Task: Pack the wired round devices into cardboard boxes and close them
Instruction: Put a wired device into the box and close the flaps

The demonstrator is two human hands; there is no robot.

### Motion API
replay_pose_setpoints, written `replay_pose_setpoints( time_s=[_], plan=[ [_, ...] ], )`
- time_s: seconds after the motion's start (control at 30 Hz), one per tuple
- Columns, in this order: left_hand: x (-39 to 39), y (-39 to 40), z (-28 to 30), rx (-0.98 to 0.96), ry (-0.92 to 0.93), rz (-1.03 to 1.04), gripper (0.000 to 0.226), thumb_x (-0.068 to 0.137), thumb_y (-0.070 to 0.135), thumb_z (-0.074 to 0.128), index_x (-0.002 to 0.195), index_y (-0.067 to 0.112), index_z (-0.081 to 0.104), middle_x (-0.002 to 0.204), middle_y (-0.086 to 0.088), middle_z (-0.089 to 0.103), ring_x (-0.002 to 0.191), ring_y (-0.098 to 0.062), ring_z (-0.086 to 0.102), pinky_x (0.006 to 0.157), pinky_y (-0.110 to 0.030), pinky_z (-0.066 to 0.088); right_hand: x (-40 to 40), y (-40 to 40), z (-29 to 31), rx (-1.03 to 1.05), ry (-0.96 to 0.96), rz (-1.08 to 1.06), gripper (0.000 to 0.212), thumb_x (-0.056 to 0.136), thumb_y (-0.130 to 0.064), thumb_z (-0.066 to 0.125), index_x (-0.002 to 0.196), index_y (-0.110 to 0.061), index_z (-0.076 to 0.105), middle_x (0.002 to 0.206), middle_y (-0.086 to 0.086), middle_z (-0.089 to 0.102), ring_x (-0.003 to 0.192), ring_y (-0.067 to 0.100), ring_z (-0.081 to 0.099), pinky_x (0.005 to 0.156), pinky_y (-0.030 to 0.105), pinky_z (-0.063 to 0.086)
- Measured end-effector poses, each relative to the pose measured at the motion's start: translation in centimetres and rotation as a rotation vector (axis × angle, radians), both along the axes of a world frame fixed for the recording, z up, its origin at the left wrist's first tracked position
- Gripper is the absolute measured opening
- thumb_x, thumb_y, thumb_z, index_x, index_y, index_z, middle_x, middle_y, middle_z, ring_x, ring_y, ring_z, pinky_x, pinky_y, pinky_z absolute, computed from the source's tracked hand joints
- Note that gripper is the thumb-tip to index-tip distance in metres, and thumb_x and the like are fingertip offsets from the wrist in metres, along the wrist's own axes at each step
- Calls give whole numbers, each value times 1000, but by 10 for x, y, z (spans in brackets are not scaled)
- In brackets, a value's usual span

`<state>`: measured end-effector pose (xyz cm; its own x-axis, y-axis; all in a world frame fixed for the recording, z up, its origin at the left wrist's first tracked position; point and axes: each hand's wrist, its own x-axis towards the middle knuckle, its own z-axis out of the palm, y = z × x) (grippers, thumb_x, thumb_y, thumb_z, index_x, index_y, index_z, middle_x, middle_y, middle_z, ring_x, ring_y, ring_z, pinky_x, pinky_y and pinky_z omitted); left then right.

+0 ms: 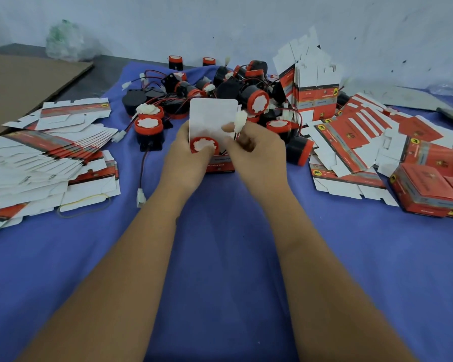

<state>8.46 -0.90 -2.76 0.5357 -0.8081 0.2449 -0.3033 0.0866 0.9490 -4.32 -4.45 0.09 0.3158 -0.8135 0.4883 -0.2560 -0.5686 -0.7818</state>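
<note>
A small red cardboard box [220,165] stands open on the blue cloth at the centre, its white lid flap [209,118] raised. A round device [204,145] with a red rim and white face sits in the box mouth. My left hand [186,158] grips the box and device from the left. My right hand [254,150] pinches the device's wire just below its white connector [240,120]. A pile of black and red wired devices [236,84] lies behind the box.
Flat unfolded boxes lie stacked at the left [50,152] and right [356,142], with a bundle standing upright [314,97]. Closed red boxes [429,189] sit at the far right. A loose device [149,134] stands left of my hands. Brown cardboard [24,82] covers the far left.
</note>
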Motion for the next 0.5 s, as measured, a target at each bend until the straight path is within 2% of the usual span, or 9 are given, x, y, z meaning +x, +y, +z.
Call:
replay_pose_setpoints(
  time_s=[0.07, 0.17, 0.2, 0.3, 0.4, 0.47, 0.5],
  plan=[
    [0, 0, 1, 1, 16, -35, 46, 97, 11, 55, 139, 26, 46, 121, 8, 62, 106, -5, 59, 79, -14, 45, -1, 3, 7, 115, -218, 76, 15, 90, -4, 63, 93, -16, 72, 68, -3, 59, 66, 8, 52, 67, 25, 49],
    [-1, 1, 2, -6, 23, -57, 42, 96, 9, 54, 133, 28, 52, 116, 10, 65, 104, -4, 61, 83, -20, 49, -2, 3, 12, 129, -300, 98, 23, 90, 3, 60, 92, -17, 70, 81, 21, 62, 74, 15, 56, 73, 30, 53],
    [-1, 1, 2, -2, 26, -60, 42, 95, 9, 54, 132, 28, 53, 115, 9, 66, 105, -6, 62, 85, -22, 50, -2, 2, 12, 116, -300, 90, 24, 90, 4, 59, 92, -18, 69, 87, 23, 64, 78, 20, 59, 77, 32, 54],
    [-2, 2, 3, 21, 22, -55, 42, 95, 12, 54, 130, 34, 52, 110, 15, 66, 100, -3, 62, 77, -15, 49, -4, 0, 12, 173, -353, 161, 22, 91, -1, 53, 93, -14, 70, 103, 11, 69, 98, 25, 66, 86, 29, 54],
    [-4, 2, 3, 30, 40, -60, 42, 93, 14, 56, 130, 34, 54, 111, 14, 67, 101, -5, 63, 80, -21, 50, -7, -3, 11, 391, -413, 259, 27, 97, -27, 46, 102, -21, 72, 107, -1, 72, 101, 2, 65, 85, 16, 50],
    [-4, 3, 3, 25, 61, -65, 41, 91, 14, 59, 128, 32, 56, 111, 13, 68, 100, -7, 64, 79, -23, 51, -5, -5, 5, 333, -317, 175, 34, 103, -36, 43, 111, -21, 72, 119, 0, 68, 113, 3, 60, 97, 23, 47],
    [-4, 4, 2, 17, 73, -68, 40, 90, 13, 60, 125, 31, 57, 110, 12, 68, 99, -7, 64, 78, -23, 51, -3, -7, 3, 273, -273, 126, 30, 102, -31, 48, 114, -18, 72, 122, 2, 66, 117, 8, 58, 101, 29, 47]
  ],
)
